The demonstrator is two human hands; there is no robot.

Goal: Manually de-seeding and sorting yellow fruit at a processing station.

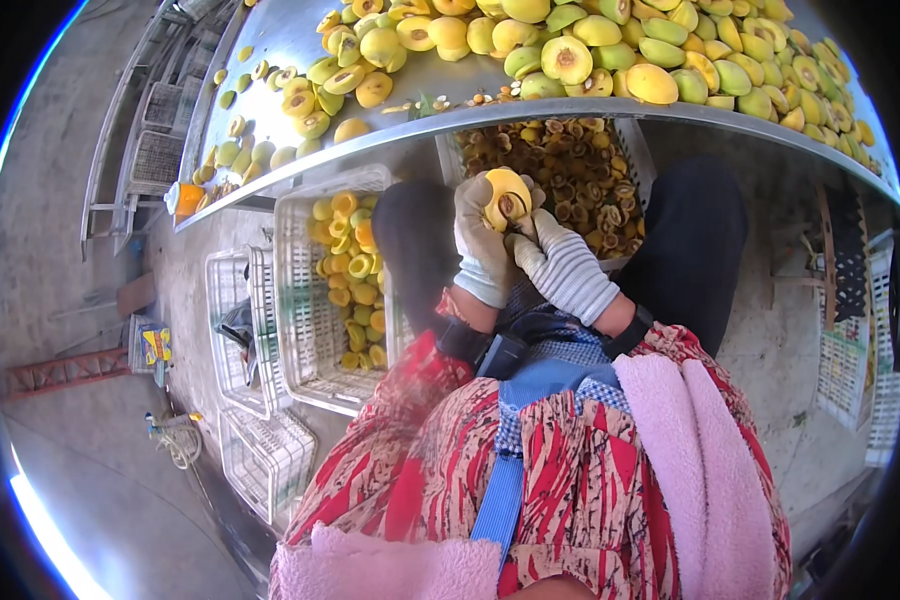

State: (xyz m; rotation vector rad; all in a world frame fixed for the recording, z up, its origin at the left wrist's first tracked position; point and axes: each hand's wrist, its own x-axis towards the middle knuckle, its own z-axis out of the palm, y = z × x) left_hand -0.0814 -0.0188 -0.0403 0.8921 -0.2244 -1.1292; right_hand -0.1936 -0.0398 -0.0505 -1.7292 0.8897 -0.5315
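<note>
In front of my lap, my left hand point(477, 238), in a pale work glove, is closed around a yellow peach half point(507, 190). The cut face shows a dark, curved hollow or pit edge. Gloved as well, my right hand point(564, 262) presses against the same fruit from the right with its fingers curled. Whether it grips a small tool is hidden. Just beyond both hands, between my knees, sits a crate of brown pits and scraps point(577, 180). To its left, a white plastic crate point(305, 345) contains yellow peach halves point(355, 285).
A metal table point(410, 122) with a raised edge spans the far side, heaped with yellow-green peach halves point(595, 60). An orange container point(184, 199) stands at its left corner. White crates point(238, 330) are at left, and more crates point(845, 365) at right.
</note>
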